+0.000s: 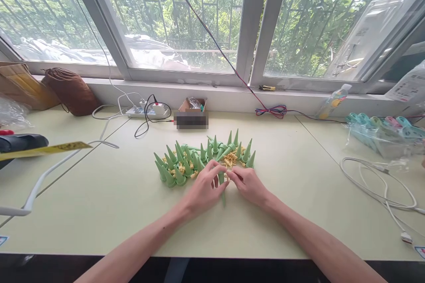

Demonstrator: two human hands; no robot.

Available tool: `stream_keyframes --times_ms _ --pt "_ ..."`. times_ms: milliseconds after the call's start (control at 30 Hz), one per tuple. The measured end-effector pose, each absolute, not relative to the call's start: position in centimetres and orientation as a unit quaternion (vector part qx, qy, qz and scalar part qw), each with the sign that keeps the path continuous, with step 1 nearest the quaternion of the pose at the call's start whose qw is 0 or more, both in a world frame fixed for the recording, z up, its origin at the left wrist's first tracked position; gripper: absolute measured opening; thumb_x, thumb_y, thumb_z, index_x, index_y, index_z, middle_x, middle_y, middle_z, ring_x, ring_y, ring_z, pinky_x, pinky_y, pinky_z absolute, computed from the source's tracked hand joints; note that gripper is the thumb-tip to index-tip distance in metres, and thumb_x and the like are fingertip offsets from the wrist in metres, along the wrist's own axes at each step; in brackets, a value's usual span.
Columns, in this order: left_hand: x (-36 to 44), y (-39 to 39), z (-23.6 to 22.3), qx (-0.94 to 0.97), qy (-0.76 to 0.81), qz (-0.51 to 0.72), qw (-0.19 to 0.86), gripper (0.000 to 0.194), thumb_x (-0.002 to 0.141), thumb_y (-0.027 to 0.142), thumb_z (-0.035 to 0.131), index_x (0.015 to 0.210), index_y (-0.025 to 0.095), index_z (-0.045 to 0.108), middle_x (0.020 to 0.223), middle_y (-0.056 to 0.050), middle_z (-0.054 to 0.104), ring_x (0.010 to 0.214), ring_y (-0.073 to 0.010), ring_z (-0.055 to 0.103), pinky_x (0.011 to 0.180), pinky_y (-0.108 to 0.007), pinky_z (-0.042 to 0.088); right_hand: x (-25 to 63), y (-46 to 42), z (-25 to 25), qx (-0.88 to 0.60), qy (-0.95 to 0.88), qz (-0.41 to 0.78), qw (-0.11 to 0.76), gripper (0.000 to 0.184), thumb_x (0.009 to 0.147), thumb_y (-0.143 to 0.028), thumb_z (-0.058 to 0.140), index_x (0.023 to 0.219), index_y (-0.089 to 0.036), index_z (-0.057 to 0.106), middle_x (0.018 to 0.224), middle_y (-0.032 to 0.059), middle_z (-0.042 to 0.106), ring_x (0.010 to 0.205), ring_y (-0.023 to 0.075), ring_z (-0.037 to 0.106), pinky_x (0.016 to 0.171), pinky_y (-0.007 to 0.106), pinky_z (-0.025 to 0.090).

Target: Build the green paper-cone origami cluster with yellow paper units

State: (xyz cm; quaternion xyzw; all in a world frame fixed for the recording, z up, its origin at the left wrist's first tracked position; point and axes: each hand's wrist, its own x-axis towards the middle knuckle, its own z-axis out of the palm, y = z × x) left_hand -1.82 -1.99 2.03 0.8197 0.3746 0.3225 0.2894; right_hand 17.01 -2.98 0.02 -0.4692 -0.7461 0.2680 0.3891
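My left hand has its thumb and fingers closed round a green plastic cone, whose narrow tip points down toward the table's front. Close beside it, my right hand pinches a small tan plastic piece against the cone's side; my fingers partly cover it. Just beyond both hands stand several green cones, most upright with points up. Small tan pieces lie in a heap among them, and more are scattered between the cones on the left.
Pale table with a window behind it. A power strip and small open box stand at the back. A white cable and bagged coloured scissor-like handles lie right. At left are a white bent arm and brown pouch.
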Motion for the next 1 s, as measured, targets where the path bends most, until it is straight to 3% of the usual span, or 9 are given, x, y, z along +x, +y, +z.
stream_keyframes --times_ms 100,200,567,667,767,867,1000 --pt "-1.79 -1.91 2.0 0.815 0.38 0.335 0.281 0.013 0.089 0.016 0.059 0.101 0.023 0.059 0.104 -0.001 0.053 0.063 -0.0067 0.055 0.059 -0.023 0.05 17.02 -3.11 0.15 -0.461 -0.742 0.276 0.4 0.027 0.1 -0.034 0.048 0.079 -0.019 0.057 0.062 -0.0026 0.052 0.055 0.0116 0.042 0.054 0.025 0.033" --pt "-1.79 -1.79 1.85 0.812 0.386 0.337 0.28 0.012 0.09 0.018 0.059 0.102 0.022 0.059 0.104 -0.001 0.053 0.064 -0.0069 0.056 0.059 -0.023 0.05 17.05 -3.18 0.17 -0.449 -0.747 0.279 0.403 0.019 0.098 -0.03 0.051 0.087 -0.018 0.06 0.068 -0.0012 0.057 0.056 0.0119 0.044 0.055 0.025 0.035" --pt "-1.85 -1.92 1.94 0.816 0.381 0.331 0.282 0.015 0.088 0.016 0.061 0.101 0.023 0.059 0.104 0.0 0.054 0.063 -0.006 0.055 0.059 -0.022 0.05 17.04 -2.96 -0.01 -0.46 -0.751 0.267 0.391 0.039 0.1 -0.03 0.043 0.064 -0.02 0.037 0.057 -0.0044 0.039 0.053 0.0109 0.035 0.053 0.026 0.027" --pt "-1.86 -1.86 2.0 0.814 0.382 0.336 0.281 0.015 0.088 0.015 0.061 0.101 0.023 0.059 0.105 0.0 0.054 0.064 -0.0062 0.056 0.059 -0.022 0.05 16.97 -3.04 0.13 -0.464 -0.743 0.267 0.401 0.036 0.101 -0.032 0.044 0.067 -0.019 0.047 0.06 -0.0032 0.045 0.055 0.0114 0.038 0.054 0.026 0.03" --pt "-1.82 -1.78 2.04 0.811 0.387 0.339 0.279 0.014 0.089 0.017 0.061 0.102 0.023 0.059 0.106 -0.001 0.054 0.065 -0.0067 0.057 0.059 -0.022 0.051 16.97 -3.15 0.24 -0.46 -0.738 0.273 0.41 0.024 0.099 -0.034 0.05 0.084 -0.019 0.059 0.067 -0.0012 0.055 0.056 0.0122 0.044 0.055 0.026 0.035" --pt "-1.79 -1.77 2.02 0.809 0.39 0.339 0.28 0.013 0.09 0.019 0.06 0.102 0.023 0.059 0.106 -0.001 0.054 0.065 -0.0069 0.057 0.059 -0.023 0.051 17.01 -3.19 0.23 -0.452 -0.741 0.277 0.413 0.018 0.098 -0.033 0.052 0.091 -0.018 0.061 0.071 0.0006 0.06 0.058 0.0129 0.048 0.055 0.026 0.038" --pt "-1.87 -1.79 1.86 0.812 0.39 0.333 0.278 0.015 0.089 0.018 0.06 0.103 0.023 0.059 0.106 -0.001 0.054 0.066 -0.0078 0.057 0.06 -0.023 0.051 17.11 -3.12 0.07 -0.452 -0.75 0.27 0.401 0.02 0.099 -0.03 0.049 0.085 -0.019 0.059 0.07 0.0006 0.059 0.058 0.0131 0.046 0.055 0.026 0.037"
